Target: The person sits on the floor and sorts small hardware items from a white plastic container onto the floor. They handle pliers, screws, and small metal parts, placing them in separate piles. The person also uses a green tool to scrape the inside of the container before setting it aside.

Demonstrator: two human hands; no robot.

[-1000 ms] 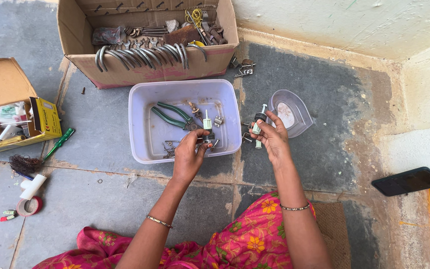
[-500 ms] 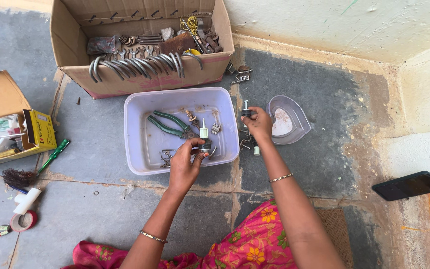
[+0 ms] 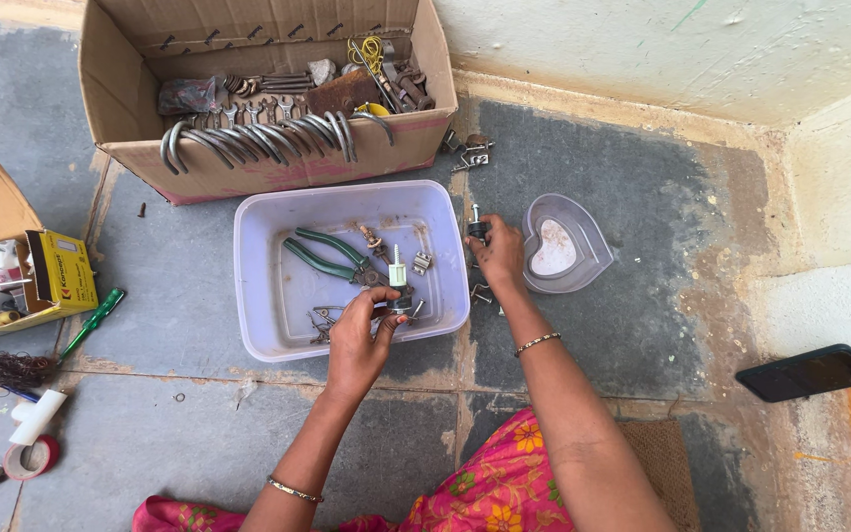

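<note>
My left hand [image 3: 357, 345] pinches a pale-green bolt fitting [image 3: 398, 286] with dark collar, upright over the lilac plastic tub [image 3: 258, 286] (green pliers [image 3: 332, 254] inside). My right hand [image 3: 499, 258] grips a dark threaded fitting [image 3: 476, 227] beside the tub. Grey stone floor [image 3: 642, 246], whitewashed wall [image 3: 662, 49].

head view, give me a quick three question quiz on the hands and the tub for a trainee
1. True or false: the green-handled pliers lie inside the pale plastic tub.
2. Which hand holds a small bolt-like part over the floor between the tub and the heart-shaped dish? A) left hand B) right hand
3. What does the left hand grip with its fingers?

Key
1. True.
2. B, the right hand.
3. A small fitting with a pale green cap, held upright over the tub.
</note>
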